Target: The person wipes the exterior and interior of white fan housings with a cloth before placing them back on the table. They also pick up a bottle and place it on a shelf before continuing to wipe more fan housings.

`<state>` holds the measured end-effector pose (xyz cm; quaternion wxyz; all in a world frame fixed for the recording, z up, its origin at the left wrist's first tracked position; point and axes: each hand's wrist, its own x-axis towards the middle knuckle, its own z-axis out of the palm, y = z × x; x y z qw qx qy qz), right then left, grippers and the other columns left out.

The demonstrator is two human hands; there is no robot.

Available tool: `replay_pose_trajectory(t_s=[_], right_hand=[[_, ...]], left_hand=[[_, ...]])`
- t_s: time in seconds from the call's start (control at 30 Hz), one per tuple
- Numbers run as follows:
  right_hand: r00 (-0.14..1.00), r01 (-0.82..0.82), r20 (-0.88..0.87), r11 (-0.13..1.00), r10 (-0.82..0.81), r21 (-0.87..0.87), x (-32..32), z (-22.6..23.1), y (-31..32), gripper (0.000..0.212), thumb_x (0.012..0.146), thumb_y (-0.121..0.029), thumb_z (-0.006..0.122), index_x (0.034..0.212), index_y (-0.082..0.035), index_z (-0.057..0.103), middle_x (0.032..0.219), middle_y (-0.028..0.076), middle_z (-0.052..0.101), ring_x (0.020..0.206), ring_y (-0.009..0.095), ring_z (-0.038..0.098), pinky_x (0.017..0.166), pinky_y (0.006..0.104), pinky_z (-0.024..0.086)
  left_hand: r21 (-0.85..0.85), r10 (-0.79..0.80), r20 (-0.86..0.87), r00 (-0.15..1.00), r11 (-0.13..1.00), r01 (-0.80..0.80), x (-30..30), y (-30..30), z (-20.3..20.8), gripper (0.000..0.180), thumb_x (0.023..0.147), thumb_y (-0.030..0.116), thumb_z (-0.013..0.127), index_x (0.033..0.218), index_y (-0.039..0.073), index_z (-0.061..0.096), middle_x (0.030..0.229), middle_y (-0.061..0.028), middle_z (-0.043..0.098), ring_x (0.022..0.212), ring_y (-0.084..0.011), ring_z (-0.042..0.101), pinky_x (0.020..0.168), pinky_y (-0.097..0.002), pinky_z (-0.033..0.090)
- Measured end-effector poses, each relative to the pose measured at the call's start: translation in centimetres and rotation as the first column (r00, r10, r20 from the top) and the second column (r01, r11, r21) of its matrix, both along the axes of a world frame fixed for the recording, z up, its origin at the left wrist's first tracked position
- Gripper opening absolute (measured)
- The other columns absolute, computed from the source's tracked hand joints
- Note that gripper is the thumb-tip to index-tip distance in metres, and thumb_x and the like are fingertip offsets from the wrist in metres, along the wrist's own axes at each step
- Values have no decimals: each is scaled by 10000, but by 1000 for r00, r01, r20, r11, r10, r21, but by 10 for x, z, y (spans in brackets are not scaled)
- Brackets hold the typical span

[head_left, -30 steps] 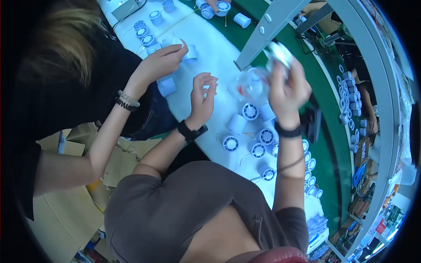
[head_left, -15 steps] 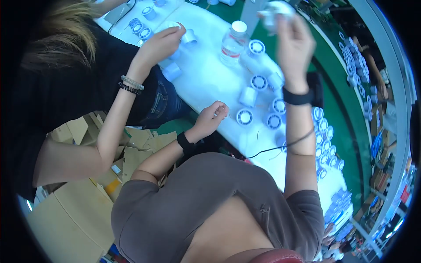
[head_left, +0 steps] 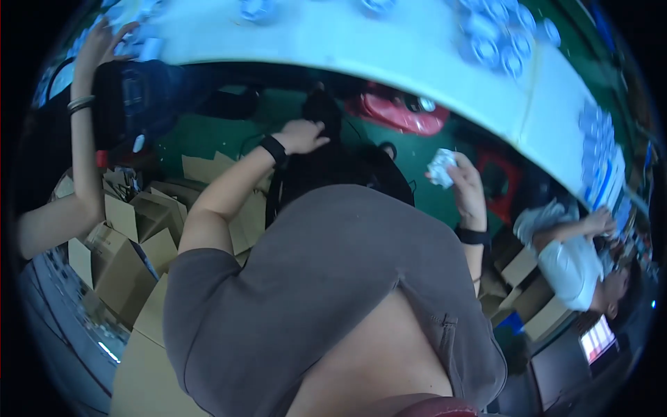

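My right hand (head_left: 468, 191) is closed on a small crumpled white wad (head_left: 441, 168), like paper or tissue; its exact kind I cannot make out. It is held out over the floor, below the table edge, near a red plastic stool. My left hand (head_left: 303, 137) is empty, its fingers loosely stretched above my dark-clothed legs. Several white-and-blue cylindrical parts (head_left: 484, 50) stand in a cluster on the white table (head_left: 306, 42), away from both hands.
At left, a co-worker's hand (head_left: 104, 48) is at parts on the table. Cardboard boxes (head_left: 125, 274) crowd the lower left. A red bag (head_left: 399, 111) is under the table edge, and a red stool (head_left: 506, 186) is beside my right hand. Another person (head_left: 573, 267) works at right.
The view has swung right and down, away from the clear bottle. My right hand has come from above the table to below its edge, still holding the white wad.
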<state>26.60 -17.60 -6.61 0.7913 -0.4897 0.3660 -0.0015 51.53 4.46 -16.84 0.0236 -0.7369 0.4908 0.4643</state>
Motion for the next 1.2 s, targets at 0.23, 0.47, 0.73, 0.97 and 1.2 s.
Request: replay_pose_trajectory(t_s=[0.23,0.47,0.73,0.97,1.2], right_hand=[[980,21,-197,999,-29,-45,-90,-65,29,176,811,-136,522,911,6,545,787,35,589,694,76,532,604,182,386],[933,291,-200,954,-300,-72,-69,-51,32,160,804,-111,525,908,6,559,801,32,589,717,82,537,616,192,401],[892,380,-205,914,-403,-146,-15,-9,54,191,824,-95,479,986,-1,518,869,57,569,775,129,547,667,250,439],[884,408,-167,895,-436,-178,-41,5,51,192,825,-107,484,980,0,521,862,54,571,759,124,548,658,242,439],[969,240,-38,963,-246,-122,-41,-6,29,202,817,-113,502,980,3,523,842,45,573,728,107,543,635,219,428]], left_hand=[[-73,21,-131,991,997,-31,-62,-37,-14,380,824,377,422,1010,50,483,827,-177,552,805,-323,528,694,-377,420],[-196,351,-231,907,897,-397,-58,-77,-40,664,704,497,548,1084,-26,398,986,-225,527,862,-335,531,778,-375,406],[-438,285,-237,929,822,-364,-83,-167,-78,734,577,399,706,1111,-8,409,1053,-192,494,963,-336,486,818,-364,400],[-440,271,-322,907,805,-397,-84,-163,-101,699,574,359,711,1128,49,419,1058,-175,496,952,-320,496,809,-357,402],[-542,634,-498,591,304,-783,-64,-27,28,622,605,250,727,1086,2,420,1002,-130,535,935,-210,526,810,-297,408]])
